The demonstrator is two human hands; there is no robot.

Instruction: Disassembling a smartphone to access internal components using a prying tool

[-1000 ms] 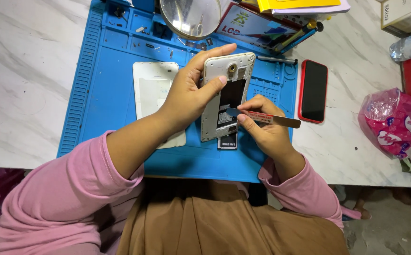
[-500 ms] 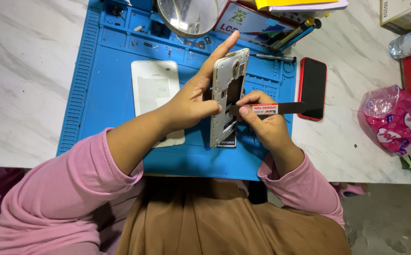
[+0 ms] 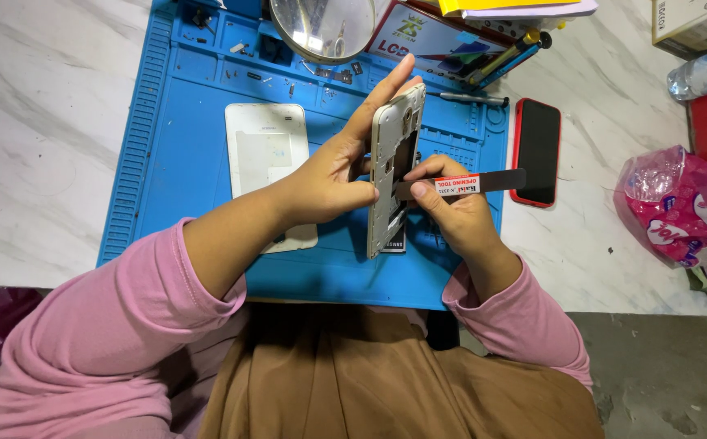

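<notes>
My left hand (image 3: pixel 333 167) grips an opened white phone body (image 3: pixel 392 162) with a gold rim, tilted up on its long edge above the blue work mat (image 3: pixel 182 122). My right hand (image 3: pixel 451 207) pinches a thin flat metal opening tool (image 3: pixel 483 182) with a red and white label. The tool's tip lies against the phone's open back, near its middle. A white back cover (image 3: pixel 262 154) lies flat on the mat, partly under my left forearm. A small dark battery (image 3: pixel 394 241) peeks out below the phone.
A red-cased phone (image 3: pixel 537 151) lies face up right of the mat. A round magnifier (image 3: pixel 325 28), screwdrivers (image 3: pixel 508 57) and a printed box sit at the mat's far edge. A pink plastic bag (image 3: pixel 674 203) and a red box are at the right.
The phone body has tipped from lying face-on to standing on its edge. My right hand and the flat tool have shifted with it, the tool now level.
</notes>
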